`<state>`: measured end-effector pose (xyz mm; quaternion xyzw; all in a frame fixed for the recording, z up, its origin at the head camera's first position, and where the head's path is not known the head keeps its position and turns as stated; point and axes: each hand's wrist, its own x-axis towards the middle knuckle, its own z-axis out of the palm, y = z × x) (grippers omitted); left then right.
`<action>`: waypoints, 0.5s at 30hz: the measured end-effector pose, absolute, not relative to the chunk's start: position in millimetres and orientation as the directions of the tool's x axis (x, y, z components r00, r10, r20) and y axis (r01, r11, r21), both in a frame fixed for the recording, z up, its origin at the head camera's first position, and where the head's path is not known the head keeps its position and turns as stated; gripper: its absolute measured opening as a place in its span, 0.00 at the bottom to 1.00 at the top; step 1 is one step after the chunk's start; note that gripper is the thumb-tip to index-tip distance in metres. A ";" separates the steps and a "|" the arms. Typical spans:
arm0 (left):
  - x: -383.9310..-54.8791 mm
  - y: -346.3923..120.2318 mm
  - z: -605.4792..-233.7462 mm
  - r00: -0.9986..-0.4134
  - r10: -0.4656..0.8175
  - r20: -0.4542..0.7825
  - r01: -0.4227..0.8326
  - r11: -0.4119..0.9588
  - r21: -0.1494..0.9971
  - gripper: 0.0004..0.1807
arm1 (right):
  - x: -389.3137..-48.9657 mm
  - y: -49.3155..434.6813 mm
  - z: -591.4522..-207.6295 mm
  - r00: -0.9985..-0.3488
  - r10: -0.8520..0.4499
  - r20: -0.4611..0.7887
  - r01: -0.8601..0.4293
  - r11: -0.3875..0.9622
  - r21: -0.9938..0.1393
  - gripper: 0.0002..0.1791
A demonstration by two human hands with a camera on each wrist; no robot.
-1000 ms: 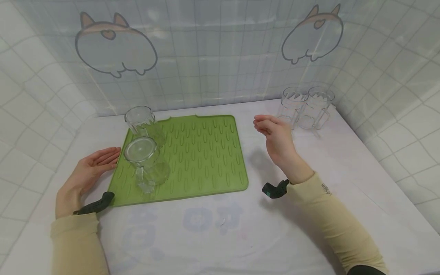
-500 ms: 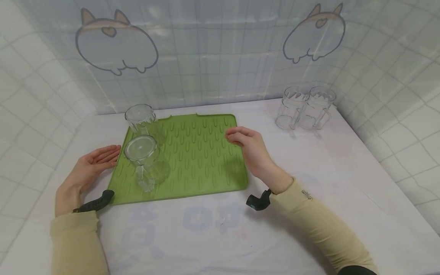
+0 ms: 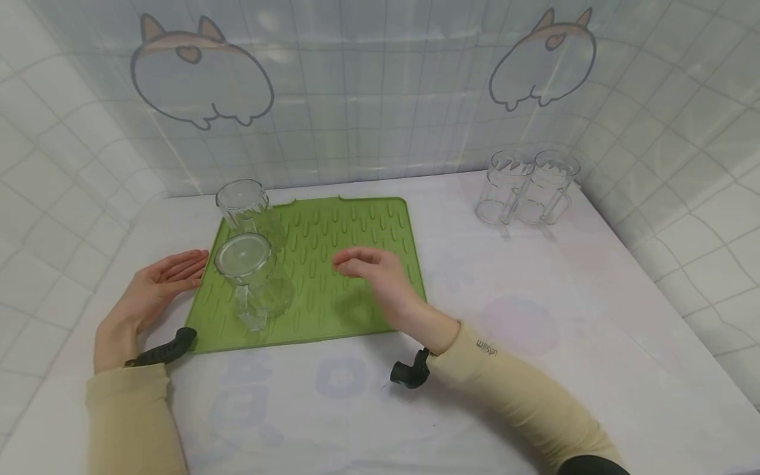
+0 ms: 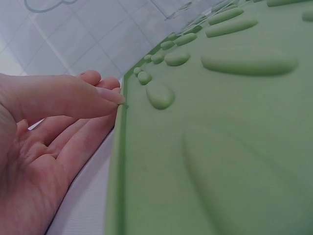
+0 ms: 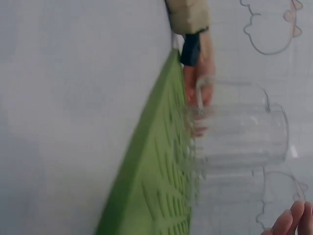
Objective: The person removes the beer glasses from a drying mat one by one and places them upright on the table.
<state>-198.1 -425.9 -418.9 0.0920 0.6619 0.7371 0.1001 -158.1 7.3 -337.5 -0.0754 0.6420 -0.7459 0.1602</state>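
My left hand (image 3: pixel 156 289) lies at the left edge of a green ribbed drying mat (image 3: pixel 332 290), fingers relaxed and fairly straight. In the left wrist view its thumb (image 4: pixel 105 94) tip meets the mat's raised rim. On the mat's left part, two clear glass mugs stand upside down: a near mug (image 3: pixel 245 260) with its handle toward me and a far mug (image 3: pixel 242 201) behind it. My right hand (image 3: pixel 386 280) is over the middle of the mat, fingers loosely bent, holding nothing. Only its fingertips (image 5: pixel 293 220) show in the right wrist view's lower corner.
Two more glass mugs stand upright at the back right: a left one (image 3: pixel 505 188) and a right one (image 3: pixel 549 188), close together. A white cloth (image 3: pixel 332 415) covers the table. A tile-patterned curtain (image 3: pixel 380 92) hangs behind, with similar sides left and right.
My right hand has travelled left and toward me, from beside the upright mugs to over the mat's middle. The left hand and all the mugs have stayed in place.
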 end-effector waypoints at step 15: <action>-200.4 -428.0 -419.0 -0.959 0.282 0.006 -0.035 -0.141 0.989 0.34 | -145.2 -30.0 -348.3 -0.899 -0.436 -0.040 0.101 -0.119 -0.988 0.12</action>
